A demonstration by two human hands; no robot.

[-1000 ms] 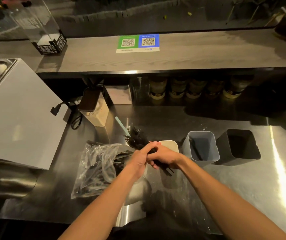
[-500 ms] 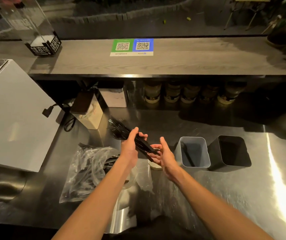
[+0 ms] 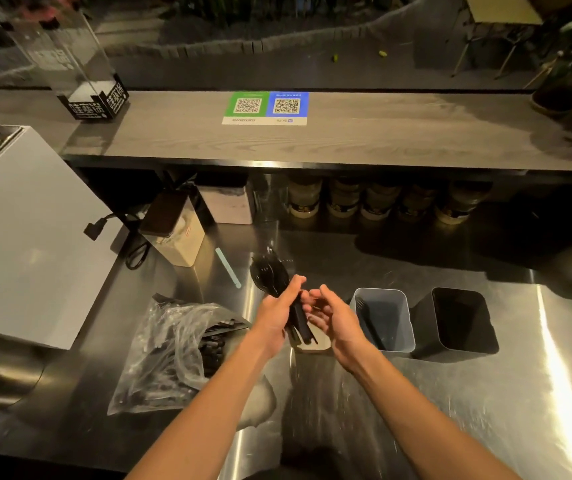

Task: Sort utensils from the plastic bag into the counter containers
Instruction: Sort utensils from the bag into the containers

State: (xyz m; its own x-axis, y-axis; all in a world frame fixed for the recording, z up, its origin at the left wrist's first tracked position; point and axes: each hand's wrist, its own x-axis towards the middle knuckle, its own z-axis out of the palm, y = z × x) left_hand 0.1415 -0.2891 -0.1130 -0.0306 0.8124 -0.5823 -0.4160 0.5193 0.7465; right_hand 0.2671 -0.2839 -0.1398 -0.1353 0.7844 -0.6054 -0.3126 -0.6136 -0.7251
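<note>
Much is left to be sorted! A bundle of black utensils [image 3: 270, 274] is gripped mid-frame by the left hand [image 3: 276, 315], over the white container [image 3: 313, 345]; the right hand [image 3: 333, 317] is held slack-fingered just beside it. One fork [image 3: 369, 322] is seen in the grey container [image 3: 397, 342]; the plastic bag [image 3: 170, 355], lower left, is judged far from emptied.

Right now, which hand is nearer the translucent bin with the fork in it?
Right. The right hand hovers open just left of the translucent bin; the left hand is farther left, gripping the black utensil bundle.
</note>
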